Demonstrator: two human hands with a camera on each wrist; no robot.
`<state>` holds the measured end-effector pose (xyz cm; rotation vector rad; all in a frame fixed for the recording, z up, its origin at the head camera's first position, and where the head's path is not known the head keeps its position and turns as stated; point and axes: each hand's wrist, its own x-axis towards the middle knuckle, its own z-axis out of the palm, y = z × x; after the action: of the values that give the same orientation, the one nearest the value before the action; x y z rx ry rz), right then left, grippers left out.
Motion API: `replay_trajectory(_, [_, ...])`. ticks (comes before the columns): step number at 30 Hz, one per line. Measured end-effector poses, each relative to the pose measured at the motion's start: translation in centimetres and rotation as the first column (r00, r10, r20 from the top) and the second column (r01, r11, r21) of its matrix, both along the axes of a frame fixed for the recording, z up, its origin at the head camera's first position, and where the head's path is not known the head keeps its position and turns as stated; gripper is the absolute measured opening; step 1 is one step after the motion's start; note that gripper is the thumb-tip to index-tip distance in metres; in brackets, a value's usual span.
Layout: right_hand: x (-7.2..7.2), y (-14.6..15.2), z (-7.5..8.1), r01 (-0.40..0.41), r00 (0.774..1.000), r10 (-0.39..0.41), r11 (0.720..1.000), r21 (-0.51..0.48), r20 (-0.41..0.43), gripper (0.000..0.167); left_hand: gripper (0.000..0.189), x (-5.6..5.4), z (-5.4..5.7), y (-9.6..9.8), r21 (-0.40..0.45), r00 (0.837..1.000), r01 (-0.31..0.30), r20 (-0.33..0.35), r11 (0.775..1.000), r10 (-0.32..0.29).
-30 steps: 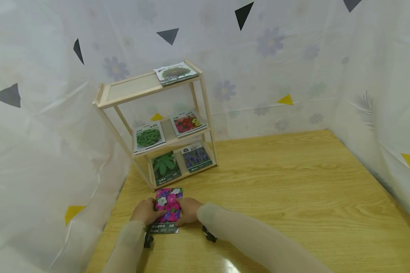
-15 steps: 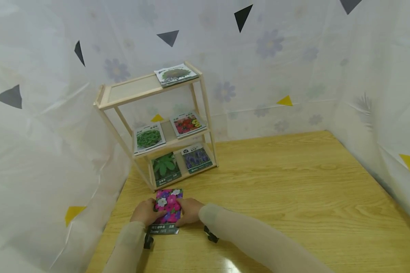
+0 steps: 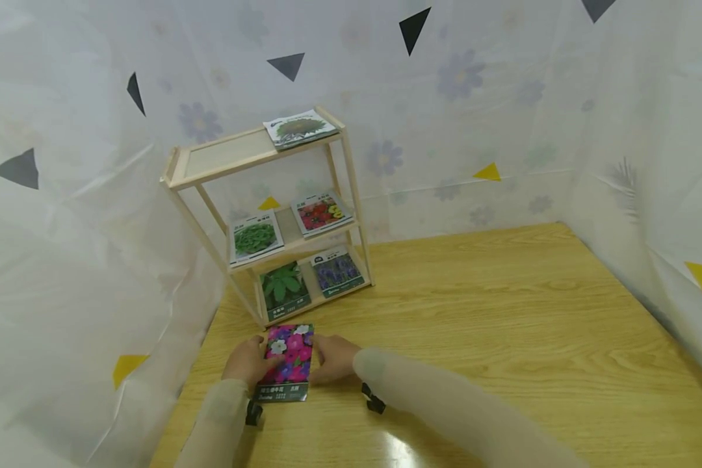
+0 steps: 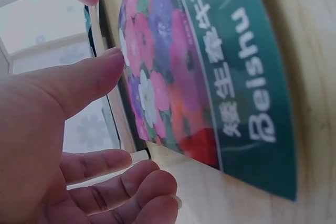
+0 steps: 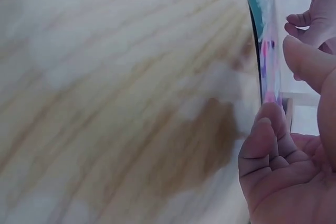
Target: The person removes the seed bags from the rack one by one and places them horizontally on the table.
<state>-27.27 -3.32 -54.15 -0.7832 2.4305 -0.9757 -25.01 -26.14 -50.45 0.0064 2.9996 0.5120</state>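
A seed packet (image 3: 289, 364) with pink, purple and white flowers and a dark green lower band lies on the table in front of the rack. At its left side is my left hand (image 3: 247, 364), its thumb overlapping the packet in the head view. In the left wrist view that thumb's tip is right at the packet's edge, and the other fingers are loosely bent with nothing between them. My right hand (image 3: 335, 359) is beside the packet's right edge, thumb and fingers spread apart. The right wrist view shows its fingertips close to the packet's edge.
Behind the packet stands a three-tier wooden rack (image 3: 234, 174). A sunflower packet (image 3: 300, 129) is on its top; a green leafy packet (image 3: 255, 238) and a red-flower packet (image 3: 322, 213) occupy the middle. Below are a green-leaf packet (image 3: 283, 289) and a purple-flower packet (image 3: 336, 271).
My right hand has let go of the packet's right edge and shifted a little to the right. The left hand and the packet have hardly moved.
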Motion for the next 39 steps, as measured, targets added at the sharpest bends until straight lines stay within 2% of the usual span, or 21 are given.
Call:
replay_trajectory(4, [-0.2, 1.0, 0.6, -0.004, 1.000, 0.004, 1.000, -0.024, -0.003, 0.086, 0.075, 0.0, 0.3, 0.1, 0.026, 0.999, -0.040, 0.007, 0.999, 0.040])
replay_trajectory(9, [0.0, 2.9, 2.1, -0.007, 1.000, 0.007, 0.999, -0.032, 0.011, 0.088, 0.074, 0.1, 0.9, 0.4, 0.059, 0.999, -0.045, -0.014, 0.997, 0.046])
replay_trajectory(18, [-0.2, 6.6, 4.6, -0.020, 0.999, 0.017, 0.999, -0.045, -0.046, 0.086, 0.071, 0.3, 2.4, 1.4, 0.050, 0.995, 0.010, -0.102, 0.999, -0.005])
replay_trajectory(22, [-0.8, 8.2, 6.1, -0.010, 0.996, 0.008, 1.000, -0.028, -0.089, 0.087, 0.077, 0.4, 3.5, 2.3, 0.050, 0.992, 0.028, -0.125, 0.998, -0.021])
replay_trajectory(26, [-1.5, 9.8, 7.6, -0.010, 0.992, 0.007, 1.000, -0.026, -0.130, 0.086, 0.073, 0.5, 4.7, 3.1, 0.061, 0.987, 0.044, -0.155, 0.997, -0.035])
replay_trajectory(29, [-1.9, 10.9, 9.0, -0.013, 0.987, 0.005, 0.998, -0.053, -0.159, 0.084, 0.069, 0.5, 5.5, 3.6, 0.046, 0.976, 0.075, -0.208, 0.996, -0.063])
replay_trajectory(33, [-2.4, 12.0, 10.6, -0.004, 0.980, -0.017, 0.995, -0.101, -0.201, 0.083, 0.066, 0.6, 6.8, 4.1, 0.038, 0.948, 0.126, -0.298, 0.991, -0.110])
replay_trajectory(39, [-3.1, 13.2, 11.7, 0.018, 0.972, -0.050, 0.990, -0.141, -0.230, 0.087, 0.059, 0.6, 8.6, 4.7, 0.037, 0.918, 0.168, -0.371, 0.985, -0.143])
